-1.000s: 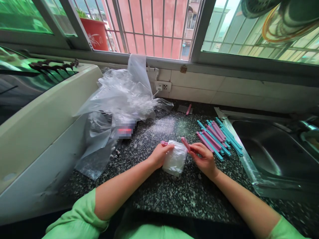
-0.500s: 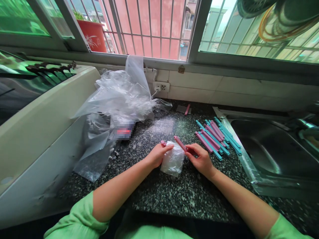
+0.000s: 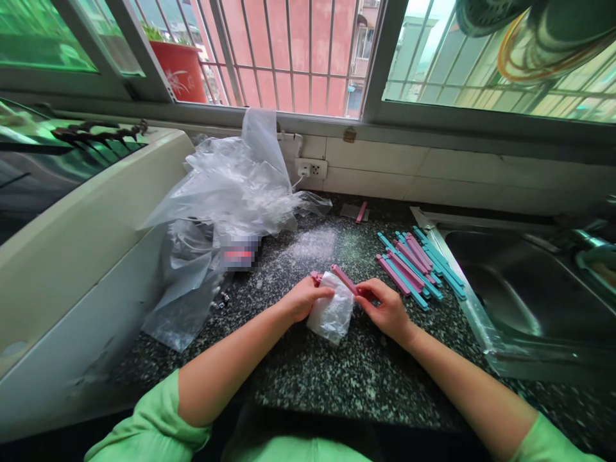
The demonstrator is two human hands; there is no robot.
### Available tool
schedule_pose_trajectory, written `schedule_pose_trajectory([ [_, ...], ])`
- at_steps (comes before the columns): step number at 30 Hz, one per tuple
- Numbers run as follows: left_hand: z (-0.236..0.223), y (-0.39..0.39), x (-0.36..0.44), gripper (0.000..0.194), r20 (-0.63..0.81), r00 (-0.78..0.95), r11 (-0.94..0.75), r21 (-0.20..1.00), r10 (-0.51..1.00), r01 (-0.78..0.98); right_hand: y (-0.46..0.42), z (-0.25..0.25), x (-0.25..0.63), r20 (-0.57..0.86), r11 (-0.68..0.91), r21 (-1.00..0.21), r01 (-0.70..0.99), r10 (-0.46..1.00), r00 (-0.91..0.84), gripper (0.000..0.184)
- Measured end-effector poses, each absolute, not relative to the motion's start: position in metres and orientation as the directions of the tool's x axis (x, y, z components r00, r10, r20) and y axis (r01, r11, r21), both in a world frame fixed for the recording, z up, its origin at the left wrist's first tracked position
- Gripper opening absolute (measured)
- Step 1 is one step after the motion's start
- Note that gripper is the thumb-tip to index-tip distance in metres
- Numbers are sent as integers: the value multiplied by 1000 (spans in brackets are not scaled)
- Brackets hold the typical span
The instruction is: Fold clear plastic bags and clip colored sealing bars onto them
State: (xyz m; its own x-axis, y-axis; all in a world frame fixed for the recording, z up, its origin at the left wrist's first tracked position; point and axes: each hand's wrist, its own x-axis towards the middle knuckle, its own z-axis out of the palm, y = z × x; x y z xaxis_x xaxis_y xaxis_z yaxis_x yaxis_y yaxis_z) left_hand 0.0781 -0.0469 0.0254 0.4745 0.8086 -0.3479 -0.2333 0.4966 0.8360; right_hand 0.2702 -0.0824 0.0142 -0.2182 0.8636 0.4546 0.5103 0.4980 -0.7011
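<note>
My left hand (image 3: 304, 299) is closed on a small clear plastic bag (image 3: 332, 316), its thumb across the bag's upper left. Pink ends of one or more clips (image 3: 316, 277) poke out above its fingers; the rest is hidden. My right hand (image 3: 384, 307) pinches the lower end of a pink bag clip (image 3: 344, 279), which slants up to the left along the bag's upper right edge. Right of this hand lies a pile of pink and turquoise bag clips (image 3: 409, 266) on the speckled counter (image 3: 337, 385).
A heap of clear plastic bags (image 3: 240, 179) stands at the back left, a blurred packet (image 3: 240, 252) before it. Another pink clip (image 3: 361, 212) lies near the wall. A steel sink (image 3: 510, 289) is on the right, a cream-sided appliance (image 3: 96, 237) on the left. A socket (image 3: 315, 168) holds a plug.
The bag and the pink clip in my right hand have shifted slightly left, and the bag is a little more tilted. Both hands keep their hold.
</note>
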Motion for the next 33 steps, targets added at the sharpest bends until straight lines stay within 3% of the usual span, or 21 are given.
schedule_pose_trajectory([
  [15, 22, -47, 78, 34, -347, 485, 502, 833, 803, -235, -82, 14, 271, 444, 517, -657, 549, 854, -273, 11],
  [27, 18, -48, 79, 40, -280, 522, 449, 863, 806, -231, -80, 10, 272, 484, 579, -541, 609, 807, -338, 11],
  [33, 13, -48, 85, 40, -273, 451, 423, 864, 850, -272, -81, 7, 271, 478, 589, -497, 637, 799, -365, 13],
])
